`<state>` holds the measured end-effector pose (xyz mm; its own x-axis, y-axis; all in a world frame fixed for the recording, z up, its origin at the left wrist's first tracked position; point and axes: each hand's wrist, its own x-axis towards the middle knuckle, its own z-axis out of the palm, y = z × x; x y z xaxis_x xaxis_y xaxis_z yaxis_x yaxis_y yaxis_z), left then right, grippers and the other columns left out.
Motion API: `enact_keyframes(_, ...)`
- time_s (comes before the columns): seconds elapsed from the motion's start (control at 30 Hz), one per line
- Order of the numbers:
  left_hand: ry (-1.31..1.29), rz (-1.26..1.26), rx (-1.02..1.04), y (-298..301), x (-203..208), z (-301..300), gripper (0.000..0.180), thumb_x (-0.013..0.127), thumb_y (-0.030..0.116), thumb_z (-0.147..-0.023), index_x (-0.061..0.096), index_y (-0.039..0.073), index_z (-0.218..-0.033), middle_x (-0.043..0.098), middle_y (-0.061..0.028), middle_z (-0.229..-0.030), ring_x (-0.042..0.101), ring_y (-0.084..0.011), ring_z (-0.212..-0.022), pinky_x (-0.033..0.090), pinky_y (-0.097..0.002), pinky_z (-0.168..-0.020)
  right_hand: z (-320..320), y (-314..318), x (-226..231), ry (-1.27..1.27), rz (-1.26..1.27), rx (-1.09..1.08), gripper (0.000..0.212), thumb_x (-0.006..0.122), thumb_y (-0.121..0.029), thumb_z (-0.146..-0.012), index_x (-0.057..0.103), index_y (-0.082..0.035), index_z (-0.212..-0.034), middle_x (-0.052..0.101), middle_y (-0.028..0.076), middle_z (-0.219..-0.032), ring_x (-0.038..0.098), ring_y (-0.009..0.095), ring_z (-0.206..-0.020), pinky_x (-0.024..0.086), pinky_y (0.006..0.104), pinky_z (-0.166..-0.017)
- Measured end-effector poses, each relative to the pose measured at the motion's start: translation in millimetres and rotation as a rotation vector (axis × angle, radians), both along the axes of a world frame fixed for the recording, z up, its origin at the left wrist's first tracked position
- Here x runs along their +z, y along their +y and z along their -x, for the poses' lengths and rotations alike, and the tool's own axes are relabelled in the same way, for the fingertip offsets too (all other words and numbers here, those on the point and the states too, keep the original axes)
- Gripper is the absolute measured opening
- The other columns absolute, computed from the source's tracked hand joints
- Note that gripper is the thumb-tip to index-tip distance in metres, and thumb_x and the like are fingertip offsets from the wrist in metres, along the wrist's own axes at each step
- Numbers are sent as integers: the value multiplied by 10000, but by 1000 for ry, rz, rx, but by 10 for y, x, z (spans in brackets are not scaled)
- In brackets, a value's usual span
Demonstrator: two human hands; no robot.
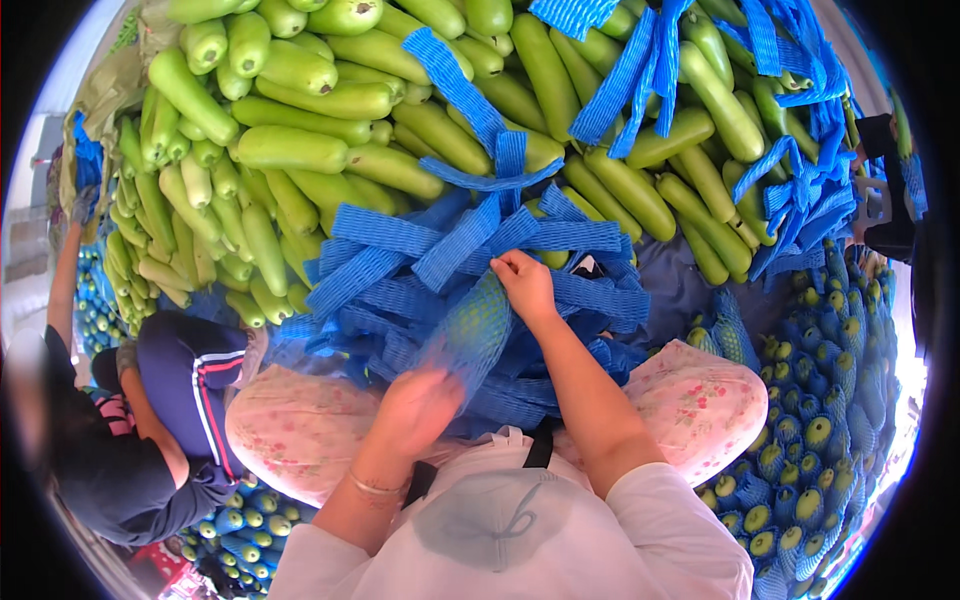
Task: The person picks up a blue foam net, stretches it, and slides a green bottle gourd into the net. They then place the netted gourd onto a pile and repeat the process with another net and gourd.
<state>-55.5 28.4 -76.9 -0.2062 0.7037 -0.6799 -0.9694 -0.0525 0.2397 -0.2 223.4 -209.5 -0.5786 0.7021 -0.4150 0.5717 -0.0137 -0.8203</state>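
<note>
Between my hands is a green gourd (478, 325) inside a blue mesh foam sleeve (487, 352), slanting from my lap up to the right. My right hand (526, 284) pinches the far end of the sleeve with thumb and fingers. At the near end is my left hand (422, 408), touching the sleeve; motion smears its fingers, so their grip is not clear. Under and beyond both hands lies a heap of flat blue foam sleeves (375, 295), crossing one another in front of my folded legs.
A large pile of bare green gourds (330, 110) rises beyond the sleeves. More blue sleeves (810, 190) hang over its right side. Stacked sleeved gourds (800, 440) stand at my right. Another person (150, 420) sits close on my left, beside more sleeved gourds (250, 530).
</note>
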Motion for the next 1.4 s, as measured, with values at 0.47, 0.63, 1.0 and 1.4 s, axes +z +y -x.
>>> enact_keyframes(0.47,-50,274,-49,470,-590,154,389,461,312,-943,493,16,-1192,567,-138,-1195,552,-275,-1092,428,-419,-944,-75,191,-462,-164,-395,48,243,573,-322,-856,606,-96,-936,645,139,-906,617,344,-852,492,446,-703)
enact_keyframes(0.63,71,276,-87,469,-595,44,354,525,312,-915,544,42,-1144,607,-95,-1094,590,-243,-989,459,-377,-856,-354,-55,143,-365,-128,135,473,588,-436,-841,561,-21,-1065,612,202,-1002,613,333,-932,501,393,-763)
enact_keyframes(1.0,1061,-405,-751,206,675,-421,450,520,277,-928,476,-30,-1254,550,-134,-1185,524,-195,-1062,397,-307,-932,-1142,-161,1283,340,1107,-125,664,661,-294,-823,357,-19,-1346,560,116,-1197,571,213,-1076,462,351,-923)
enact_keyframes(1.4,2066,122,-23,305,853,-115,340,684,114,-761,579,16,-1070,481,-183,-1246,445,-324,-1191,341,-452,-1001,-1572,-873,1798,747,1464,-4,1156,837,-499,-553,234,-21,-1415,467,195,-1304,537,388,-1118,433,464,-964)
